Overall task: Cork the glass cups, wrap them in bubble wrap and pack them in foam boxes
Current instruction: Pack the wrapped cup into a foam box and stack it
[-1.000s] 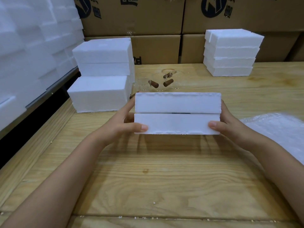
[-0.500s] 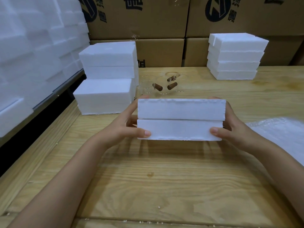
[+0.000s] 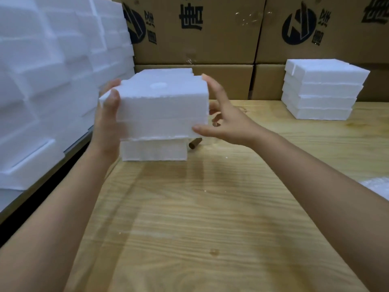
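A closed white foam box [image 3: 162,108], made of two halves, is up off the table in front of the left foam stack. My left hand [image 3: 107,121] grips its left side. My right hand [image 3: 223,121] touches its right side with spread fingers, the thumb at the lower corner and a fingertip at the upper corner. Under it shows another foam box [image 3: 153,150] of the stack; whether the two touch I cannot tell. A brown cork [image 3: 194,142] lies on the table just right of that box. The glass cups are hidden behind my right hand.
A stack of foam halves [image 3: 322,91] stands at the back right of the wooden table [image 3: 210,207]. Bubble wrap [image 3: 376,186] lies at the right edge. Foam blocks [image 3: 42,81] fill the left side, and cardboard cartons [image 3: 210,39] line the back.
Both hands lifted the foam box from the middle of the table and carried it back and to the left, up to the foam stack. The right hand's fingers have spread.
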Tool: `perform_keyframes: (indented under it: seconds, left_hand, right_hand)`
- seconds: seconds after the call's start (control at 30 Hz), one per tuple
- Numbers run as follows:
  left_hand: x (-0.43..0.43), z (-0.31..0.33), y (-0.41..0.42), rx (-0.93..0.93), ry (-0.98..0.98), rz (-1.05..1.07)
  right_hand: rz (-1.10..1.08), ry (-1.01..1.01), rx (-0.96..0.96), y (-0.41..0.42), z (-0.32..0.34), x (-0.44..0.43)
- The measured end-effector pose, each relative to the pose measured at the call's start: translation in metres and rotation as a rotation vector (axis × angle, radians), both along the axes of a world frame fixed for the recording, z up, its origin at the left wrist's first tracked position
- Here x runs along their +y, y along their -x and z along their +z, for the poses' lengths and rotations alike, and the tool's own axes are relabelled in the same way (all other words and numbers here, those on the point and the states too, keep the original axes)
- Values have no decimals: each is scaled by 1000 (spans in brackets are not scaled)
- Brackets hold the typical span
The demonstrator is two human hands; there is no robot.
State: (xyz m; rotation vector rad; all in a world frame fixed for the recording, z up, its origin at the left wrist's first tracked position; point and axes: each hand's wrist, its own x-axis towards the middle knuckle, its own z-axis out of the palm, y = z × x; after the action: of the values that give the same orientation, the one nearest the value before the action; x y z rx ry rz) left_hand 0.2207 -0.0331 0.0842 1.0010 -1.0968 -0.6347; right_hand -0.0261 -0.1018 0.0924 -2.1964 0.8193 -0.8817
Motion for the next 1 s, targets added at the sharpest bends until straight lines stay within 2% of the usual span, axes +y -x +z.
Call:
perform_keyframes:
  seconds: [0.2, 0.37, 0.53, 0.8, 1.0]
  left_hand:
    - [-22, -11, -34, -74, -15, 104]
    - [-40, -19, -38, -155, -12, 93]
    - [-47, -19, -43, -156, 1, 75]
    - [-46, -22, -48, -46, -54, 16]
    - [-36, -21, -41, -26, 85, 191]
  right_hand:
    - [-2, -29, 18, -37, -17, -31]
    - [-50, -51, 6, -44, -29, -41]
    - [-77, -50, 41, -49, -23, -43]
    - [-143, -123, -81, -59, -32, -33]
    - [-147, -184, -78, -51, -27, -22]
